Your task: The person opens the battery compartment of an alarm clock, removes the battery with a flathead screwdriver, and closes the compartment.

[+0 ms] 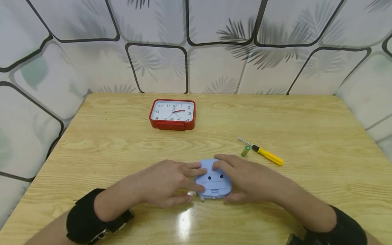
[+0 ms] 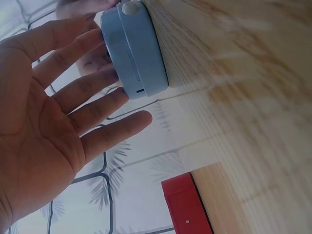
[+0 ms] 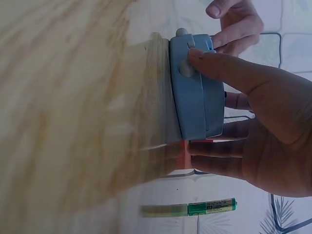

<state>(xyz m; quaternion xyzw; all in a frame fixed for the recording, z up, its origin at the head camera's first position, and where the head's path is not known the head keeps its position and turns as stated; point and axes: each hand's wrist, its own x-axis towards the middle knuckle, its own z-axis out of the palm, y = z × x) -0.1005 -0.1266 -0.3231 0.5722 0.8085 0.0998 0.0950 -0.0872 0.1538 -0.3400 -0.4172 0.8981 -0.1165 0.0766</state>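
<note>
A light-blue alarm clock (image 1: 215,185) lies on its front on the table, its back with two small black knobs and a battery cover facing up. Extended fingers of my left hand (image 1: 171,183) rest on its left part; in the left wrist view these fingers (image 2: 97,109) are fairly straight at its side. My right hand (image 1: 248,177) grips the clock from the right, with the thumb at the near edge by a pale foot (image 3: 186,68) and fingers over the back and far edge. The battery cover appears closed in the head view.
A green battery (image 1: 245,151) stands upright beyond my right hand. Beside it lies a screwdriver (image 1: 269,156) with a yellow handle. Farther back on the wooden table (image 1: 107,143) is a red clock (image 1: 173,126), face up. A patterned backdrop (image 1: 214,68) rises behind the table.
</note>
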